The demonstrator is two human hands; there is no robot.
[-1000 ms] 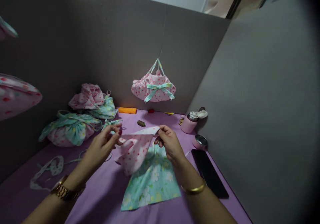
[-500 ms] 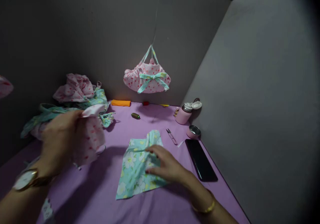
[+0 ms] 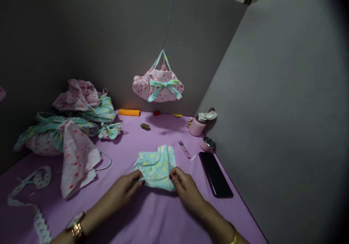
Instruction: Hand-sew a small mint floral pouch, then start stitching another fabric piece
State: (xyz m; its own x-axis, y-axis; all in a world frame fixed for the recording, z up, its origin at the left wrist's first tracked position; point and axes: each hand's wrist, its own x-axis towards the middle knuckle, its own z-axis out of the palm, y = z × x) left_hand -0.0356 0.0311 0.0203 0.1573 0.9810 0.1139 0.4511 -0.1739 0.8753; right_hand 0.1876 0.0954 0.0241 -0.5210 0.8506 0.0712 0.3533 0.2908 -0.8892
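A mint-green floral fabric piece (image 3: 156, 166) lies in front of me, its near edge lifted off the table. My left hand (image 3: 128, 186) pinches the near left corner between thumb and fingers. At the near right corner, my right hand (image 3: 187, 187) is closed on the same fabric. To the left, a pink fabric piece with red dots (image 3: 77, 157) rests against a pile of pink and mint cloth items (image 3: 45, 138). White lace trim (image 3: 40, 222) curls along the table at the lower left.
Thread snips (image 3: 184, 149), a black phone (image 3: 216, 175), a pink bottle (image 3: 197, 126) and its round cap (image 3: 208, 144) are on the right. A dark thread spool (image 3: 145, 126) and an orange folded cloth (image 3: 129, 112) lie farther back. A pink dotted bag (image 3: 163, 86) hangs by the grey wall.
My left hand has put the pink dotted fabric down at the left and moved right to the mint fabric. Both hands now grip its near edge, which has been raised.
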